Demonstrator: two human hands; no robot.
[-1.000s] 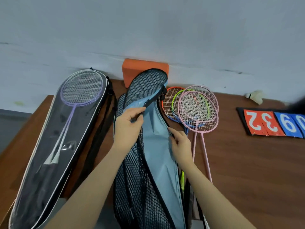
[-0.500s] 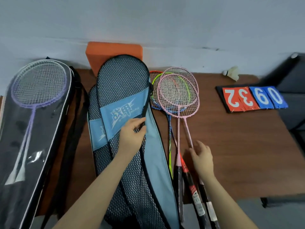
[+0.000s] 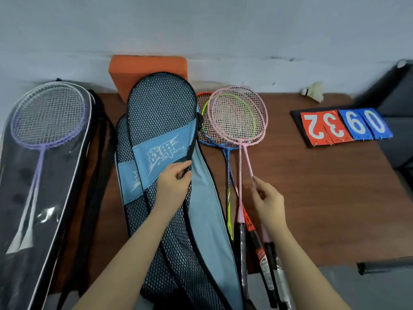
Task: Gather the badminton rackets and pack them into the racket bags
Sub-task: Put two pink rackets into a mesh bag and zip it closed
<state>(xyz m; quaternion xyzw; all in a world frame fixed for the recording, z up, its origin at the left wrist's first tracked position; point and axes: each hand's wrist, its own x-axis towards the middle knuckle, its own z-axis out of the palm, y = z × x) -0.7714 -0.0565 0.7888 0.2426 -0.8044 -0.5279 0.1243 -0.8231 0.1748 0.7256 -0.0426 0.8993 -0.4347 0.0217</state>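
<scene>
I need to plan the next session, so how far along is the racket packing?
Done: purple rackets sit inside the clear-fronted black bag. In hand: the left hand pinches the blue mesh bag's open edge, while the right hand pinches a pink racket's shaft. Left: the loose pile of pink, green, orange and blue rackets lies unpacked on the table.
</scene>
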